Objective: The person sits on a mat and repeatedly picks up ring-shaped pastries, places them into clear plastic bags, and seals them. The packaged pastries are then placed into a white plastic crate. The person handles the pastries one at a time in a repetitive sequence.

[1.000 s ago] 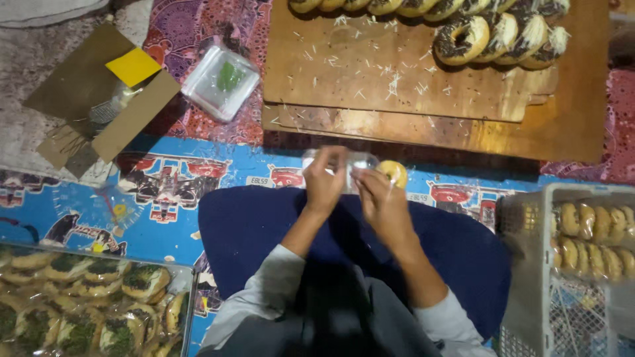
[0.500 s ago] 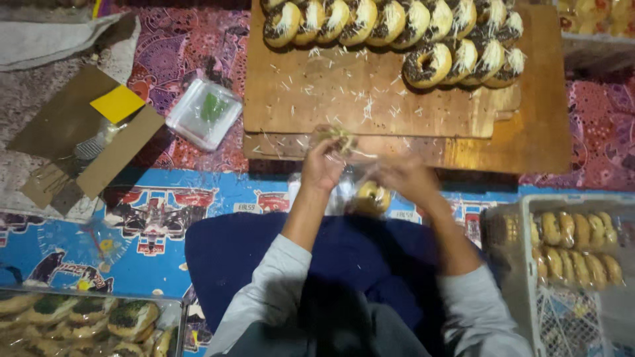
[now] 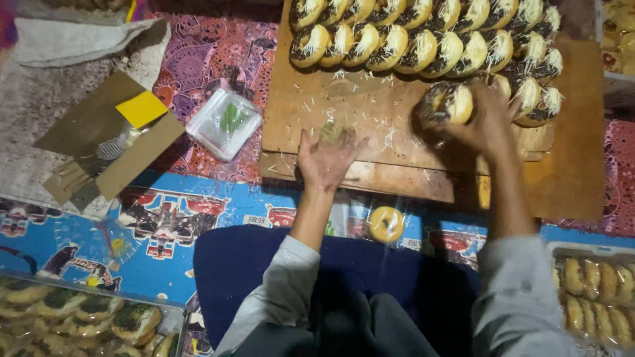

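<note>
Donut (image 3: 444, 102) pinched in the right hand (image 3: 486, 122), at the near end of the rows (image 3: 423, 39) on the board (image 3: 370, 139). Left hand (image 3: 326, 157) spread flat on the board, empty. Step judged: pick-up; a bagged donut (image 3: 386, 223) lies nearer the body.

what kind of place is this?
Likely a home food-packing spot on the floor: topped donuts lined up on a wooden board, patterned mats, trays of packed donuts.
</note>
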